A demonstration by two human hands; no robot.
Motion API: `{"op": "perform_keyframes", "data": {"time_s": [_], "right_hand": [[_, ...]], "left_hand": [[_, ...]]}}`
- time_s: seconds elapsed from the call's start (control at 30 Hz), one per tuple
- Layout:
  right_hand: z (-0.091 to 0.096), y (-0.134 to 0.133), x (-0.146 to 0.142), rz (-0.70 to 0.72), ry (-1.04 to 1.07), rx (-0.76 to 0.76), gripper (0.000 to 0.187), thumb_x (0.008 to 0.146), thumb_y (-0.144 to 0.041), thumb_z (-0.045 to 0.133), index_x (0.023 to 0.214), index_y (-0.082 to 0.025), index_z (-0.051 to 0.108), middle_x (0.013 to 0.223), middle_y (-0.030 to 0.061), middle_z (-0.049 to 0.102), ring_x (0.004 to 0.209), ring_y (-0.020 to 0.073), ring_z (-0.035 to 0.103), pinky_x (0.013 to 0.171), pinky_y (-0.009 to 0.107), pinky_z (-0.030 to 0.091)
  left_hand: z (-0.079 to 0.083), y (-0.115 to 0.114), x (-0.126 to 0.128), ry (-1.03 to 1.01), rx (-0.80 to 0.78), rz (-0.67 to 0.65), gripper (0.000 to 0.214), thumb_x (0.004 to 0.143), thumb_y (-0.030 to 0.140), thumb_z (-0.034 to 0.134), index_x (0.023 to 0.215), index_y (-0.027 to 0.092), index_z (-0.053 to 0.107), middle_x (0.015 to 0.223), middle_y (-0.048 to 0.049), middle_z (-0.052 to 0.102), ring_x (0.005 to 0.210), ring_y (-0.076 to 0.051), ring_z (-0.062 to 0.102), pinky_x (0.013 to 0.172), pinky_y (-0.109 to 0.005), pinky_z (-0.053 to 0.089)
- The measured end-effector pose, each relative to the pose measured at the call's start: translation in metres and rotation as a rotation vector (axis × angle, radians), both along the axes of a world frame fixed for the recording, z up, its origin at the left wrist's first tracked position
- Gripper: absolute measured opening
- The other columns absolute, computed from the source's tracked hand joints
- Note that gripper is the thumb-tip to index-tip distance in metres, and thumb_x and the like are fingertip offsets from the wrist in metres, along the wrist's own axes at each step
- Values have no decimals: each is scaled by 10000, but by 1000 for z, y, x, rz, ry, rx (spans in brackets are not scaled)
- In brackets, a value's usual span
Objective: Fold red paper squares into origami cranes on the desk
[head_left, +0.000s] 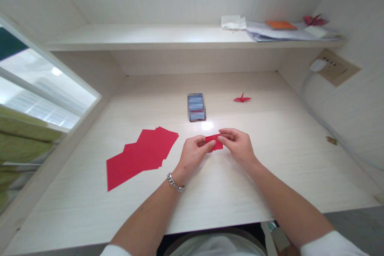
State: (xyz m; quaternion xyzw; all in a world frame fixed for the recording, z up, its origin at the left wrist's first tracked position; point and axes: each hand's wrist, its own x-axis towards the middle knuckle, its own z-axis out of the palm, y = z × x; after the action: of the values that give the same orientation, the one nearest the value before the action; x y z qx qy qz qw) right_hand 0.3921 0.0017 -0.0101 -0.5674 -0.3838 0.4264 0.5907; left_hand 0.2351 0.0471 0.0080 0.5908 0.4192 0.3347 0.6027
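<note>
Both my hands meet at the middle of the pale wooden desk, pinching a small folded piece of red paper. My left hand, with a metal bracelet at the wrist, grips the paper's left side with thumb and fingers closed. Closed on the paper's right side from above is my right hand. To the left, a fanned stack of flat red paper sheets lies on the desk. A finished red paper crane stands farther back on the right.
A phone lies face up just behind my hands. The shelf above holds white papers, an orange card and another red crane. A wall socket with a white plug and cable is on the right wall.
</note>
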Motion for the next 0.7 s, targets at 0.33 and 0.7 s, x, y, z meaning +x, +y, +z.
{"op": "perform_keyframes", "data": {"time_s": [0.33,0.7], "right_hand": [[-2,0,1,-16,-112,-15,301,701,-345,742,949,-175,750,948,90,755,863,251,715,799,375,574],[3,-1,-4,-65,-98,-3,306,683,-366,762,910,-161,748,875,94,760,785,239,717,717,345,578]], "left_hand": [[-9,0,2,-74,-127,-8,278,696,388,763,732,119,704,684,-76,696,620,-157,636,594,-263,524],[-7,-1,2,-87,-153,-6,291,681,386,780,736,111,700,693,-87,706,621,-165,653,583,-262,530]]}}
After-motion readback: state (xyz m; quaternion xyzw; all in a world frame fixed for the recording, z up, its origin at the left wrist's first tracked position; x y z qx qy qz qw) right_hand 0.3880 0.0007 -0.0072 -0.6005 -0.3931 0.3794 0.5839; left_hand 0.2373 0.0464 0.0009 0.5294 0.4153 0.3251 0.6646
